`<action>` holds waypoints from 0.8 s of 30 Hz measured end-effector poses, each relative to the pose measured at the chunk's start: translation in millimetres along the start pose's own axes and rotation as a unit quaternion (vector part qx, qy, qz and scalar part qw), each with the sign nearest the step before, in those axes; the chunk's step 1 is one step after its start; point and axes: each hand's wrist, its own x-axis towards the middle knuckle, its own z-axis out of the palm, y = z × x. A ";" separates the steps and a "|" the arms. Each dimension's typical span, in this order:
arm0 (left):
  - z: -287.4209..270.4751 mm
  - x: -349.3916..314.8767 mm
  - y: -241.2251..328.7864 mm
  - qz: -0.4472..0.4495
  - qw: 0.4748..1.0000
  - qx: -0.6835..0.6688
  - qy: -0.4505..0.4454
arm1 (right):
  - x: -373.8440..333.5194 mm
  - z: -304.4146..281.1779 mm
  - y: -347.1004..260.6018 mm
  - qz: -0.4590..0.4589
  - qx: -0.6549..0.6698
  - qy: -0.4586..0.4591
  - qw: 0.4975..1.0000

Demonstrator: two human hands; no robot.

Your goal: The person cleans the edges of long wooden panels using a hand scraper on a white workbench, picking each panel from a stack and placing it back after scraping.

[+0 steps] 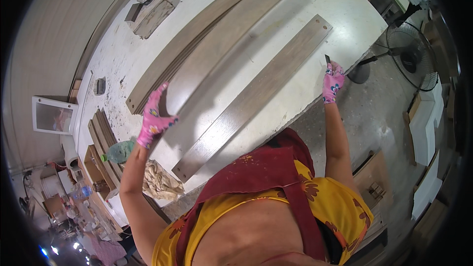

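Observation:
My left hand [155,119], in a pink flowered glove, grips the near end of a greyish-brown wooden board [224,42], thumb on one side and fingers on the other. That board lies slanted beside and partly over a stack of similar slats [182,51]. Closer to me, a separate wooden slat [253,96] with holes at its ends rests on the white table; its surface looks shiny. Past its far right end, my right hand [333,83], gloved alike, pinches a small dark flat piece [327,59] at the table edge. What that piece is, I cannot make out.
The white tabletop [315,74] carries a worn block [150,15] at the far left. Crumpled brown paper [160,182] and a green plastic bottle [119,151] lie at the near left. A black standing fan [411,56] is right of the table. White panels [423,133] stand further right.

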 end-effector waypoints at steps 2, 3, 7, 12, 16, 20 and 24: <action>-15.1 26.0 -13.3 -0.004 0.998 0.056 -0.007 | -0.7 -1.7 -8.0 0.000 -0.010 -0.004 1.000; -18.7 36.1 -30.7 0.003 0.999 0.041 -0.006 | -0.5 -0.6 -7.7 0.001 -0.003 -0.002 1.000; -29.1 70.4 -64.3 0.002 1.000 -0.022 -0.018 | -1.9 -2.3 -10.4 -0.010 -0.014 0.000 1.000; -38.0 106.4 -85.7 0.023 0.997 -0.047 -0.048 | -2.0 -2.5 -5.5 -0.030 -0.023 0.003 0.999; -44.2 126.9 -114.1 0.048 0.997 -0.009 -0.063 | -2.1 -2.2 -10.6 -0.034 -0.044 0.002 0.998; -42.0 135.9 -132.1 0.028 0.985 0.159 -0.054 | -2.8 1.3 -8.2 -0.058 -0.019 0.011 0.998; -16.9 135.6 -132.3 0.069 0.985 0.157 0.023 | -4.4 -4.8 -23.6 -0.020 -0.012 -0.017 1.000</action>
